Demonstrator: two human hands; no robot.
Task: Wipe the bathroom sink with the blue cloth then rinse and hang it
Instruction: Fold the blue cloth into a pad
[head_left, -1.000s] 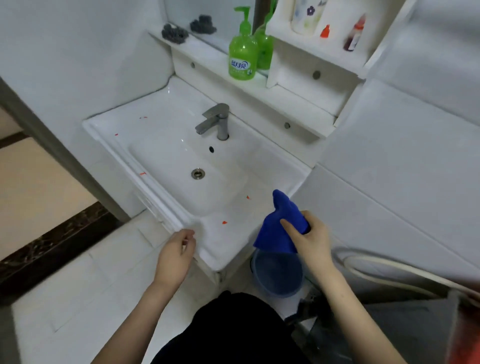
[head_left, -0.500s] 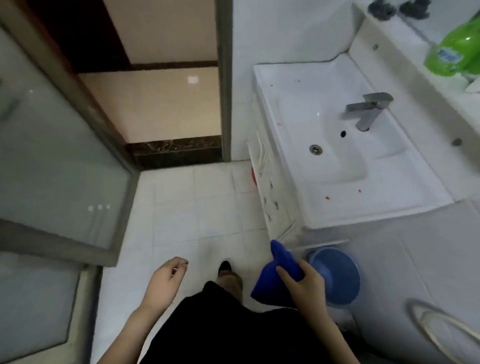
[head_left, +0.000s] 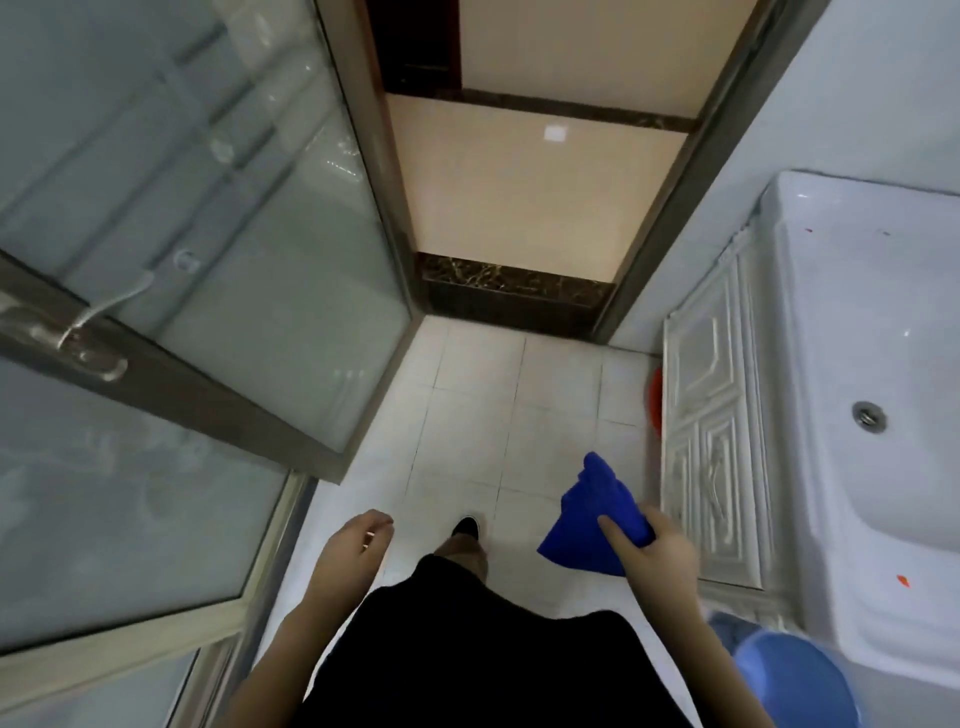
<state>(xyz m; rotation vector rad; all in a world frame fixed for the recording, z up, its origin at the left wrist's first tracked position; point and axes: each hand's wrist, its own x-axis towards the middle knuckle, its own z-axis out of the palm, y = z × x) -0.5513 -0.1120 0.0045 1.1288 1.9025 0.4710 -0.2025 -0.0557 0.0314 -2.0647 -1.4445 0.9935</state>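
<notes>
Hanging at the bottom centre of the frame, a black garment (head_left: 483, 649) is seen from above, with a dark shoe (head_left: 466, 527) showing just past its upper edge on the white tiled floor (head_left: 467, 405). At the lower right, the blue cloth (head_left: 592, 512) is gripped in the right hand (head_left: 652, 553), fingers closed over its lower corner while the rest of the fabric rises to a peak above the floor. The left hand (head_left: 358, 543) is held empty at the lower centre-left, its fingers loosely curled and touching nothing. In the bottom right corner, part of a light blue basin (head_left: 789, 680) is seen on the floor, below the front corner of the sink. The white sink (head_left: 831, 322) fills the right edge of the frame, well apart from the cloth, with its metal drain (head_left: 866, 414) visible and small red specks (head_left: 902, 581) scattered on its rim. An embossed white cabinet front (head_left: 711, 431) is seen beneath it, and something red (head_left: 655, 402) is partly hidden beside its far end. A frosted glass door (head_left: 249, 291) with a metal handle (head_left: 98, 322) occupies the left side. At the upper centre, a dark marble threshold (head_left: 511, 283) is crossed by the doorway into a beige floor (head_left: 535, 187).
</notes>
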